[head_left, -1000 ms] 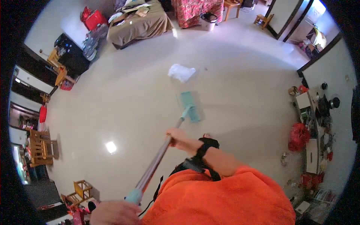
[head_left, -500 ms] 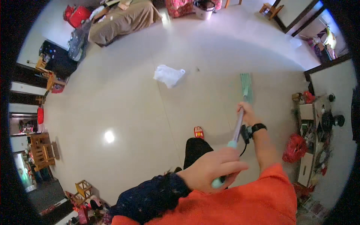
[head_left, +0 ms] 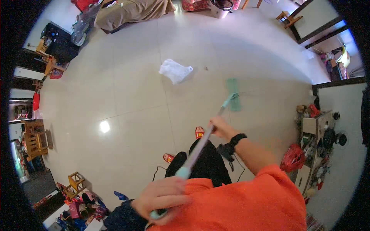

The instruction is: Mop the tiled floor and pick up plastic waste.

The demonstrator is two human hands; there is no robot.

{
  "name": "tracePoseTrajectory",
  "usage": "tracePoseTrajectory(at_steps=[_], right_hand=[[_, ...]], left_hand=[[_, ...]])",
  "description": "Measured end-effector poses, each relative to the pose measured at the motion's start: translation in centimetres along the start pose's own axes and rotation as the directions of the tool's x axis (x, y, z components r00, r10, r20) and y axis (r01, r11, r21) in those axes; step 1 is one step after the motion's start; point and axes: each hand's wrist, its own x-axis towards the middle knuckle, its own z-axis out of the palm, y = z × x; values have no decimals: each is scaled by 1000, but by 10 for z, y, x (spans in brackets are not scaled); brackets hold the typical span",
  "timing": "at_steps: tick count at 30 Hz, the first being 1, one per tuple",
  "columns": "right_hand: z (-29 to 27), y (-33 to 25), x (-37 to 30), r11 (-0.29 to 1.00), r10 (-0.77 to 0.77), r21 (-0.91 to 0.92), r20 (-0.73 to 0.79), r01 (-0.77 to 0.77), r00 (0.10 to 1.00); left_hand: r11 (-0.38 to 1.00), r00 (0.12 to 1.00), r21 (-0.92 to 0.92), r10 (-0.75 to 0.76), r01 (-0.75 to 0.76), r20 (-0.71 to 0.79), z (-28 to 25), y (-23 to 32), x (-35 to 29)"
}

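A flat mop (head_left: 199, 149) slants across the front of my body, its pale green rectangular head (head_left: 233, 101) flat on the tiles ahead and to the right. Near the top end of the pole, my left hand (head_left: 165, 197) is wrapped round the green grip, slightly blurred. Farther down the pole, my right hand (head_left: 221, 126) is closed round it, a black strap at the wrist. A crumpled white plastic bag (head_left: 175, 72) lies on the floor beyond, left of the mop head. Between them lies a small dark scrap (head_left: 206, 68).
A cloth-covered couch (head_left: 131, 14) and a bucket (head_left: 220, 8) stand at the far side. Wooden chairs (head_left: 36, 140) line the left. At right are a cluttered shelf (head_left: 314, 133) and a red bag (head_left: 293, 158). My feet wear red slippers (head_left: 199, 132).
The mop head has swung left and closer to me. Both hands have moved left, the left one also lower. A second slipper now shows.
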Motion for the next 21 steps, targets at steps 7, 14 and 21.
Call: tracePoseTrajectory(at_steps=[7,14,21], right_hand=[[222,92,-26,892,137,-452,312,20,940],[366,281,30,502,-440,-255,747,826,498],[394,181,-72,916,393,-105,432,-387,812]], left_hand=[[963,912,186,-109,196,-397,-49,104,-125],[918,788,236,-120,320,-603,-42,145,-180],[824,882,498,-2,269,-471,-28,144,-183]])
